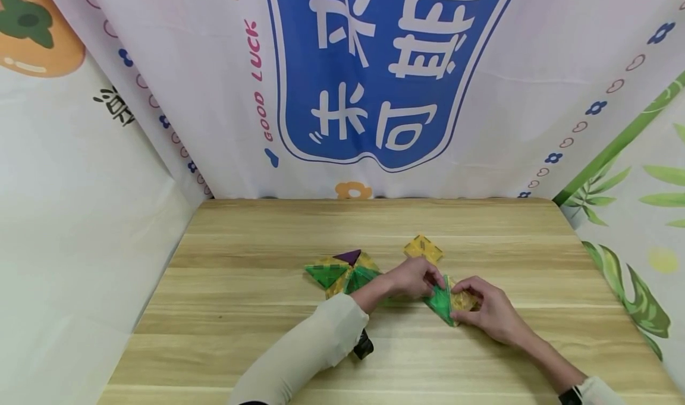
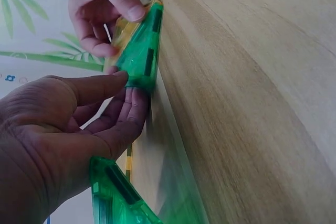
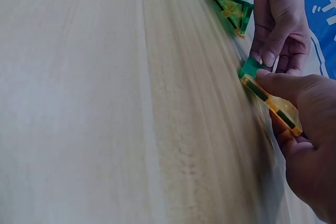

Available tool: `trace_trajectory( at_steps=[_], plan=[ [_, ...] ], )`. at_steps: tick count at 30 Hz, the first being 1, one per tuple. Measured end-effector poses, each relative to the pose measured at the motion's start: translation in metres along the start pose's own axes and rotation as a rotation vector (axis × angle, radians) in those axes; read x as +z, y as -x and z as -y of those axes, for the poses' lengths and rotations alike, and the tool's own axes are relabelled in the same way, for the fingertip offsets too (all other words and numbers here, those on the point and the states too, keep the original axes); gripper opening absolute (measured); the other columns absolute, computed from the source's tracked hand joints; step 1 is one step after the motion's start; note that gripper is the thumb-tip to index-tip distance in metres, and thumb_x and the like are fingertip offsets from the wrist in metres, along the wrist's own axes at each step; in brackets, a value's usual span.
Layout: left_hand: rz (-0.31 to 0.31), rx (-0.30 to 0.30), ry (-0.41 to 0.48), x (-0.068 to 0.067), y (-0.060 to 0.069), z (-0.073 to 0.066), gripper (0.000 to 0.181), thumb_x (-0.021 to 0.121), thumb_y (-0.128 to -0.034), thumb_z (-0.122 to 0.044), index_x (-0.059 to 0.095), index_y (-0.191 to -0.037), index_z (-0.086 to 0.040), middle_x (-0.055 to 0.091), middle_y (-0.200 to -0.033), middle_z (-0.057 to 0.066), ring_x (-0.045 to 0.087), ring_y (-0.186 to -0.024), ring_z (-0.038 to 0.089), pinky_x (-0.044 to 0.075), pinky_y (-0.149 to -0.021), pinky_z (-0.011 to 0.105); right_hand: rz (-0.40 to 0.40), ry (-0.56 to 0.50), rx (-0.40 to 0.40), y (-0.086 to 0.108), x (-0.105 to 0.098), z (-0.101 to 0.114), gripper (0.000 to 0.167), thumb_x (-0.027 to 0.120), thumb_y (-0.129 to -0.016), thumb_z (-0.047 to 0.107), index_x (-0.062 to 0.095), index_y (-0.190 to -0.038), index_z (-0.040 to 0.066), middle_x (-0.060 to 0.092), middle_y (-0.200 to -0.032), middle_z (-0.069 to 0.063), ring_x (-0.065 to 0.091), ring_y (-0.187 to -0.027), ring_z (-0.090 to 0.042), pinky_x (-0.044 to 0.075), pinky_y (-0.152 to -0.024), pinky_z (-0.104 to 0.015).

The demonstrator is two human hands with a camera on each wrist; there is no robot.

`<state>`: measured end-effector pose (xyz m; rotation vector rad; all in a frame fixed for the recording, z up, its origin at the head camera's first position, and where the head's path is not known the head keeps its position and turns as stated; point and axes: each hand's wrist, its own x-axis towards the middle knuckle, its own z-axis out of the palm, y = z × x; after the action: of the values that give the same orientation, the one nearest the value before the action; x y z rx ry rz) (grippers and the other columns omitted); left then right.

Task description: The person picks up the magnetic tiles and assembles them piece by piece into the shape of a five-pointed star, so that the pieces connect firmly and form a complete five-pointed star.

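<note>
Between the two hands are a green translucent magnetic tile (image 1: 440,304) and a yellow translucent magnetic tile (image 1: 462,301), meeting along an edge and tilted against each other. My left hand (image 1: 414,277) pinches the green tile between thumb and fingers, as the left wrist view shows. The yellow tile is pinched by my right hand (image 1: 493,310), its thumb near the shared edge in the right wrist view. Under and beside the left forearm sits a cluster of joined green, yellow and purple tiles (image 1: 326,274), partly hidden by that arm.
A separate yellow tile (image 1: 423,247) lies flat on the wooden table (image 1: 241,322) just beyond the left hand. A printed cloth (image 1: 225,125) hangs behind the table's far edge. Dark material (image 1: 364,345) shows below the left sleeve.
</note>
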<state>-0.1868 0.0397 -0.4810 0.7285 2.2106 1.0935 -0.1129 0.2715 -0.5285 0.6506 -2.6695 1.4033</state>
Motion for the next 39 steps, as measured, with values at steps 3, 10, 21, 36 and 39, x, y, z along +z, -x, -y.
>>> trace_trajectory(
  at_steps=[3,10,21,36,39],
  plan=[
    [0.012,0.011,0.031,-0.001,0.002,0.002,0.023,0.072,-0.0929,0.012,0.080,-0.107,-0.005,0.076,-0.104,0.001,0.066,-0.090,0.003,0.054,-0.079,0.016,0.016,-0.088,0.028,-0.001,-0.002,0.000,0.038,0.093,-0.079,0.005,0.072,-0.111,0.008,0.073,-0.112,-0.009,0.064,-0.111,-0.003,0.051,-0.091,-0.010],
    [0.003,0.028,0.183,-0.013,0.013,0.004,0.025,0.070,-0.0972,0.007,0.078,-0.115,-0.009,0.073,-0.119,0.000,0.071,-0.107,0.011,0.059,-0.082,0.023,0.074,-0.242,0.058,-0.011,-0.011,0.005,0.031,0.084,-0.088,0.000,0.071,-0.116,0.003,0.071,-0.120,-0.016,0.066,-0.119,-0.007,0.057,-0.086,-0.017],
    [-0.101,0.058,0.247,-0.044,0.043,0.010,0.026,0.067,-0.0995,0.006,0.077,-0.117,-0.011,0.069,-0.131,0.003,0.070,-0.117,0.021,0.060,-0.091,0.029,0.155,-0.306,0.035,-0.051,-0.008,0.028,0.030,0.079,-0.095,0.004,0.070,-0.124,0.001,0.069,-0.127,-0.018,0.063,-0.127,-0.008,0.059,-0.092,-0.023],
    [-0.213,0.034,0.311,-0.107,0.084,0.034,0.032,0.063,-0.0988,0.012,0.072,-0.127,0.000,0.066,-0.134,0.016,0.069,-0.118,0.029,0.061,-0.095,0.042,0.231,-0.409,0.079,-0.129,0.030,0.060,0.031,0.080,-0.094,0.006,0.073,-0.124,0.003,0.071,-0.129,-0.015,0.053,-0.142,-0.035,0.057,-0.096,-0.025],
    [-0.242,0.025,0.301,-0.119,0.090,0.044,0.032,0.062,-0.0988,0.011,0.072,-0.127,0.000,0.065,-0.135,0.017,0.069,-0.117,0.028,0.060,-0.097,0.050,0.232,-0.424,0.071,-0.145,0.043,0.064,0.031,0.079,-0.094,0.003,0.073,-0.124,0.003,0.071,-0.130,-0.015,0.054,-0.142,-0.035,0.056,-0.098,-0.025]
  ],
)
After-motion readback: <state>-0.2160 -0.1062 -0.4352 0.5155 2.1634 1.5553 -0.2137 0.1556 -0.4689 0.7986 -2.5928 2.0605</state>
